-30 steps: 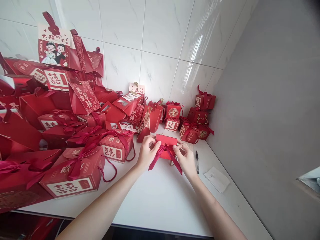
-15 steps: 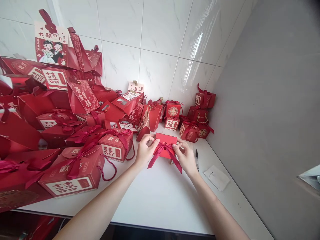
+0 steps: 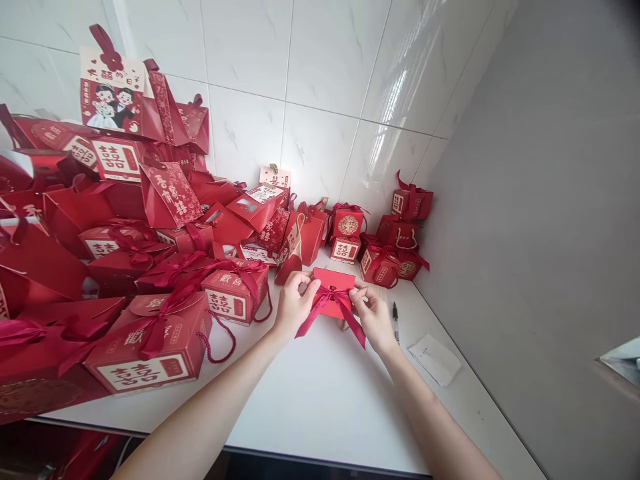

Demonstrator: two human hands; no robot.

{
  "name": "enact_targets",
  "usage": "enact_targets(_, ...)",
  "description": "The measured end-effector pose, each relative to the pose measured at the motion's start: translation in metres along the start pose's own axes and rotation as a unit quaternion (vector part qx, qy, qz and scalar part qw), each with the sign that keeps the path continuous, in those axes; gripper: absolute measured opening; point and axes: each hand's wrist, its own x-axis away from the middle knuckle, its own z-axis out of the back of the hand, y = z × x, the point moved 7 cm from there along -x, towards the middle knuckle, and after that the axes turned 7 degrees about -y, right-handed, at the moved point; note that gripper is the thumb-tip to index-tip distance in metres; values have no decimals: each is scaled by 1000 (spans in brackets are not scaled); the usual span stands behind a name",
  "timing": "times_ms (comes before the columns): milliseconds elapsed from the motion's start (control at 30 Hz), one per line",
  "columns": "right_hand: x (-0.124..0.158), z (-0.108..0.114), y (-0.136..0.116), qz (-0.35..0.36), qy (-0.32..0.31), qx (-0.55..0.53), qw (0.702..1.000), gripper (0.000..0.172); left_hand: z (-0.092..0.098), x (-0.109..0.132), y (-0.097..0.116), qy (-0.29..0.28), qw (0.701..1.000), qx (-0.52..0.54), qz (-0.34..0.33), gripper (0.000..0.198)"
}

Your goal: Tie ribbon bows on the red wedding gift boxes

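Observation:
A small red gift box stands on the white tabletop between my hands, with a dark-red satin ribbon tied across its front. The ribbon's two tails hang down and outward below the knot. At the box's left side my left hand is closed, thumb and fingers pinching the ribbon. My right hand pinches the ribbon at the right side, also closed. My fingers cover the box's side edges and the ends of the bow.
Many red gift boxes with ribbons and cord handles are heaped at the left. More stacked boxes stand at the back right by the grey wall. A black pen and folded white paper lie right of my hand.
The view has shifted slightly. Both hands keep their pinch on the ribbon, and the box and bow look nearly the same.

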Motion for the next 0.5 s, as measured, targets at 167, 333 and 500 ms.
enact_targets(167,0,1,2,14,-7,33,999,42,1,-2,-3,-1,1000,7,11,19)
enact_targets(333,0,3,-4,119,-64,126,983,75,3,-8,-17,-9,999,29,36,20)
enact_targets(500,-2,-3,3,181,-100,267,941,102,3,4,34,-24,998,29,-46,19)
